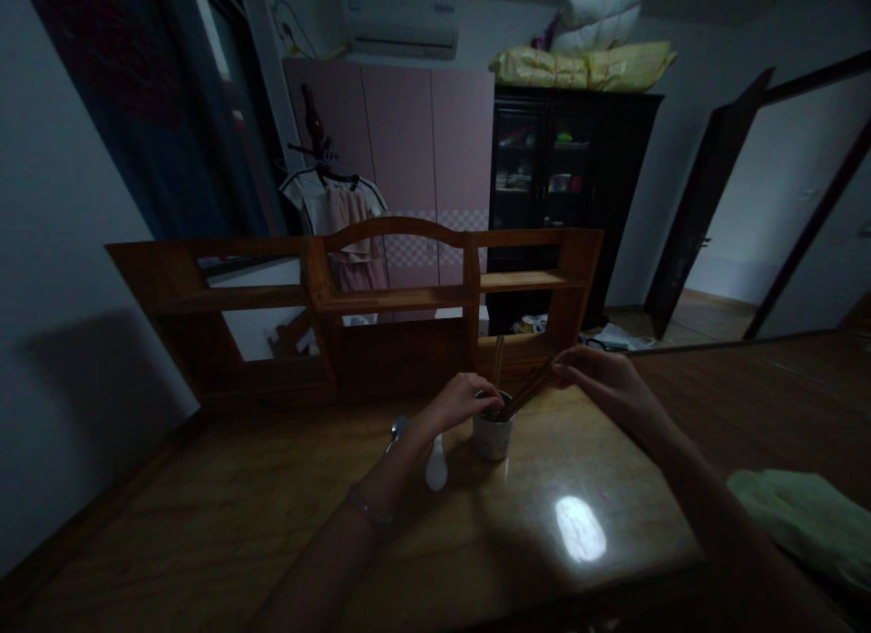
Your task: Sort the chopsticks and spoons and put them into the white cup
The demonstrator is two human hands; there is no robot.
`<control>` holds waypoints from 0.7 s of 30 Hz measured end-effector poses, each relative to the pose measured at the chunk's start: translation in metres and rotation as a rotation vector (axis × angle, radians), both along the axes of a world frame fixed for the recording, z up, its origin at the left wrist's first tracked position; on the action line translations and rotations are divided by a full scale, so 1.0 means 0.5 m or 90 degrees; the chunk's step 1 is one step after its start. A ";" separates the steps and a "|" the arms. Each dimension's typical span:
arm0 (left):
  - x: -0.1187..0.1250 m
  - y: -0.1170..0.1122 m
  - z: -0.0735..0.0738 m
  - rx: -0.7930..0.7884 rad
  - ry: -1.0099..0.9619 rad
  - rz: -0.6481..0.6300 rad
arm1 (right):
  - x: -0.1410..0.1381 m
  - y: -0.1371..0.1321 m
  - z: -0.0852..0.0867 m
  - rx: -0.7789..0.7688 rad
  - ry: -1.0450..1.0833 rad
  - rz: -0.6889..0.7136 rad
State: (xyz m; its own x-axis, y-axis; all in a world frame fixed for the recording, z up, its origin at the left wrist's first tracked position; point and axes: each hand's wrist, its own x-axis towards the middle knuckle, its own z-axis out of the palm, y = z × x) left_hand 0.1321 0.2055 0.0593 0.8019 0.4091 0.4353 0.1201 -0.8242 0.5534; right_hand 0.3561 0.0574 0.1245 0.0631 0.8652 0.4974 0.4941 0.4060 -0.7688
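Observation:
A pale cup [491, 437] stands upright on the wooden table. My left hand [464, 403] curls over its left rim, fingertips at the mouth and partly hidden. Dark brown chopsticks [534, 386] slant down into the cup, their upper ends pinched by my right hand [595, 376]. Lighter chopsticks [499, 361] rise from the cup between both hands. Left of the cup lies a white spoon [436, 470], partly behind my left wrist. A metal spoon [398, 427] rests farther left, partly hidden by my left forearm.
Behind the cup, a wooden shelf unit [395, 297] runs along the table's back edge. The glossy tabletop [272, 506] reflects a bright light patch. Pale green cloth [803, 515] lies at the lower right, beyond the table. Wardrobe, dark cabinet and open door stand farther back.

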 end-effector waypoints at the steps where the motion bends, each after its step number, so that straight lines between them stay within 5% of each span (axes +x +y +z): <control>1: -0.002 -0.003 0.003 0.006 -0.008 0.015 | -0.002 0.005 -0.009 -0.003 0.004 0.003; 8: -0.011 -0.010 -0.001 0.014 -0.038 0.053 | -0.030 0.021 -0.056 -0.017 0.021 0.004; 21: 0.001 -0.020 -0.019 -0.005 0.002 0.014 | -0.049 0.033 -0.085 -0.005 0.027 -0.073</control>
State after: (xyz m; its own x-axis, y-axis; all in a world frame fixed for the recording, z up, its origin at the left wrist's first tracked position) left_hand 0.1326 0.1957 0.0500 0.7939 0.4295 0.4305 0.1392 -0.8175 0.5589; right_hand 0.3317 0.0740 0.0822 0.1829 0.8547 0.4858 0.5038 0.3428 -0.7929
